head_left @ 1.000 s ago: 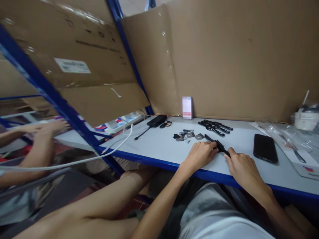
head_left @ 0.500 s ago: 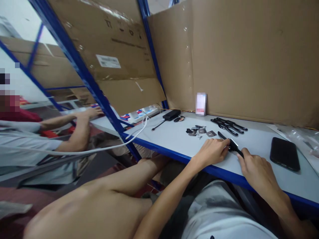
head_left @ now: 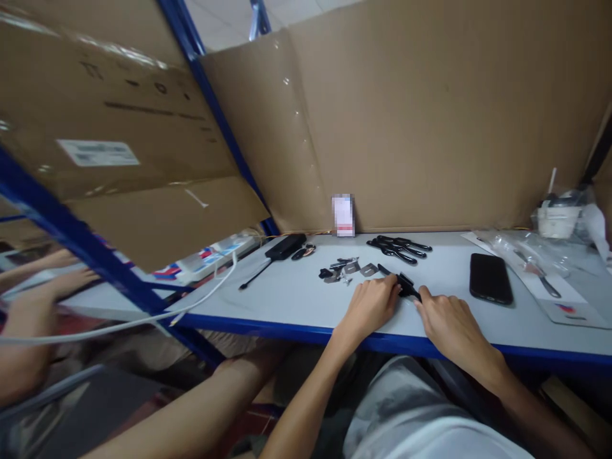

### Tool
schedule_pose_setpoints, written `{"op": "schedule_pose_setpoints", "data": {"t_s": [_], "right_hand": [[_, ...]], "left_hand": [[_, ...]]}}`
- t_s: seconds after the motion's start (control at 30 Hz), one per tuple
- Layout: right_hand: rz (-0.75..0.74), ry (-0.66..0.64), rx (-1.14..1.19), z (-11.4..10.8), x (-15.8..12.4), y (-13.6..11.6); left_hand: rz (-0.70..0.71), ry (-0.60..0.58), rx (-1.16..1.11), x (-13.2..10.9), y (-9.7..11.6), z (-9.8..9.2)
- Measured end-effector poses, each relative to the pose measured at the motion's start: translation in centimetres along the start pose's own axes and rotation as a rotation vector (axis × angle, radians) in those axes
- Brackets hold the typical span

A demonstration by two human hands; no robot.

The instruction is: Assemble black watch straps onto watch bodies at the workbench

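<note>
At the front of the table, my left hand point(head_left: 375, 298) is closed around the left part of a black-handled tool point(head_left: 407, 287) with a dark, slim body. My right hand point(head_left: 447, 315) pinches its right end between thumb and fingers. My fingers cover part of the tool, so its exact kind is unclear. Just beyond my left hand lie small metal plates with slots point(head_left: 369, 269) and several small loose parts point(head_left: 335, 271). Farther back rests a pile of glossy black handles point(head_left: 399, 247).
A black phone point(head_left: 490, 278) lies right of my hands, beside a packaging card point(head_left: 567, 311) and clear plastic. Another phone point(head_left: 343, 217) leans against the cardboard wall point(head_left: 430, 127). On the left are a black box with a cable point(head_left: 287, 247), a white cord point(head_left: 210, 305) and a co-worker's arm point(head_left: 29, 319).
The view has swung right, bringing the packaging card and a white cup into sight. Both hands keep their hold on the black-handled tool, which has hardly moved relative to the table.
</note>
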State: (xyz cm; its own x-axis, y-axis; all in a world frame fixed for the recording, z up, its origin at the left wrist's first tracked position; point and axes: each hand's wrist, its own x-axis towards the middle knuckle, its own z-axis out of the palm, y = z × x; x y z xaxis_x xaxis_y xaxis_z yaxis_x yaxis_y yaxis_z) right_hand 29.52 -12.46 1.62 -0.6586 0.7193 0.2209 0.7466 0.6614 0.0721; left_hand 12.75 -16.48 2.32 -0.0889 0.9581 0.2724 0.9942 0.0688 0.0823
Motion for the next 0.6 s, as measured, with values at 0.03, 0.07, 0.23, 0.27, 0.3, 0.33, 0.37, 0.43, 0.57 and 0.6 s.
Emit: {"op": "schedule_pose_setpoints", "data": {"t_s": [0.03,0.07,0.23,0.27,0.3,0.33,0.37,0.43,0.57,0.6], "right_hand": [[0.003,-0.008,0.007,-0.07,-0.03,-0.02],[0.006,-0.016,0.015,-0.13,-0.06,-0.04],[-0.005,-0.016,0.034,-0.15,-0.10,-0.04],[-0.009,-0.013,0.036,-0.10,-0.10,-0.02],[-0.010,-0.009,0.038,-0.05,-0.10,-0.01],[-0.007,-0.004,0.039,0.01,-0.10,0.00],[0.001,-0.001,0.040,0.05,-0.10,0.00],[0.022,0.004,0.042,0.09,-0.11,0.00],[0.047,0.018,0.062,-0.02,-0.10,-0.02],[0.050,0.022,0.068,-0.08,-0.08,-0.03]], "left_hand": [[-0.004,0.004,-0.010,-0.03,0.00,0.00],[-0.001,0.006,-0.021,-0.05,-0.01,0.00],[0.024,0.004,-0.030,-0.03,-0.20,0.00],[0.022,0.009,-0.031,0.00,-0.24,0.02],[0.020,0.012,-0.031,0.03,-0.28,0.05],[0.020,0.014,-0.033,0.06,-0.31,0.10],[0.023,0.015,-0.036,0.08,-0.33,0.15],[0.033,0.016,-0.048,0.09,-0.35,0.27],[0.027,0.008,-0.069,-0.01,-0.33,0.43],[0.025,0.007,-0.069,-0.06,-0.31,0.42]]}}
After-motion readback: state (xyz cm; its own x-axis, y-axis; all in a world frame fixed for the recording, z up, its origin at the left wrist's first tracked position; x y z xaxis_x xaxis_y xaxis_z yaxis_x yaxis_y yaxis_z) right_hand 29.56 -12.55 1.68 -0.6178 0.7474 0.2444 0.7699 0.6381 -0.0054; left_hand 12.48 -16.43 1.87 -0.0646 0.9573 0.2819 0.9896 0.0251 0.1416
